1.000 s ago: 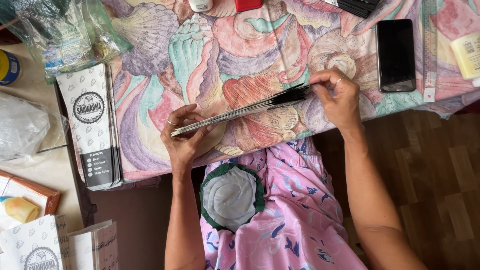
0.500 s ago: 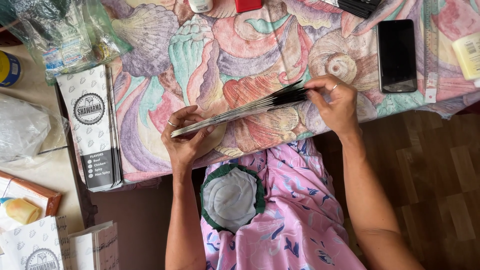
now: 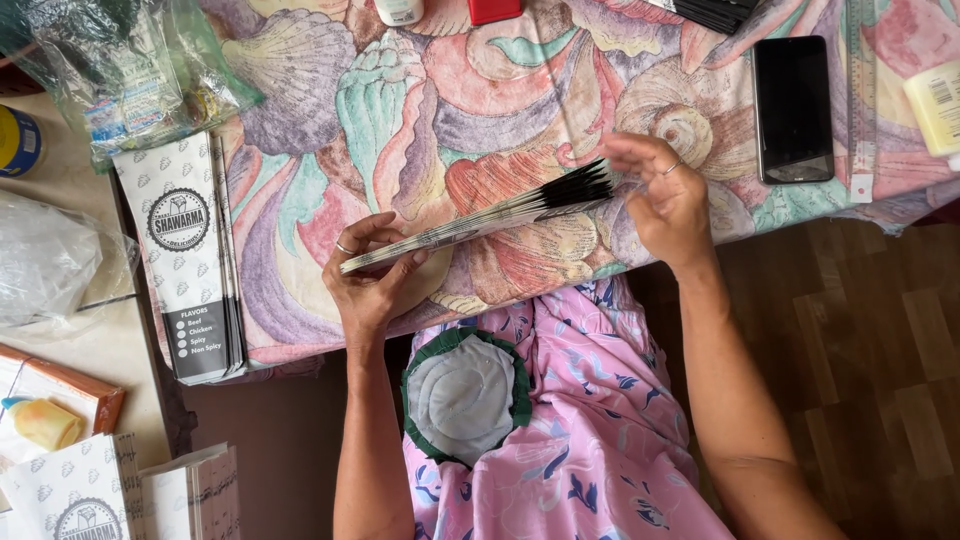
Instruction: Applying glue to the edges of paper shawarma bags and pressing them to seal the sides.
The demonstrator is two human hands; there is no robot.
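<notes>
Here we grip stack of flat paper sleeves (image 3: 480, 222) near table's front edge — left hand (image 3: 372, 280) pinching lower end, right hand (image 3: 668, 200) spread, fingertips riffling fanned upper end — long axis runs hand to hand.

Table under a seashell-print cloth, with a paler surface beside it.

I see the tablecloth (image 3: 400, 110) covering the table, pastel shells all over. Near its right edge lies a black phone (image 3: 793, 108), a clear ruler (image 3: 862, 100) just beside it, then a pale yellow bottle (image 3: 937, 105) at the edge. A stack of flat printed paper sleeves (image 3: 185, 255) lies along the left edge, a clear plastic bag (image 3: 120, 70) at the far left corner. A red object (image 3: 493, 9) and a white bottle (image 3: 399, 10) sit at the far edge.
</notes>
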